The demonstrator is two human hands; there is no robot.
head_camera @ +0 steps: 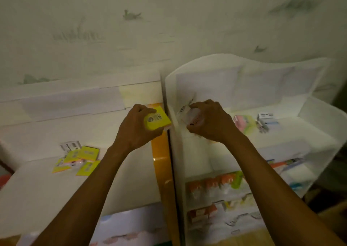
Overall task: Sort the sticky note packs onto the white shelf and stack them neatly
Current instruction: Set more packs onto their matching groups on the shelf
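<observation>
Gripping a yellow sticky note pack in the left hand, fingers and thumb curled around its edges, label side facing up, just left of the side wall of the white shelf. Holding a pale, blurred pack in the right hand, fingers curled over it, at the left end of the top level of the shelf, close to the corner; touching the shelf surface or not, impossible to tell. Lying further right on the same level: a pink and green pack and a small white and blue packet, near each other. Lying loose on the white counter to the left: a group of yellow packs, overlapping in disorder. Showing on the lower levels of the shelf: rows of orange and white packets, blurred.
</observation>
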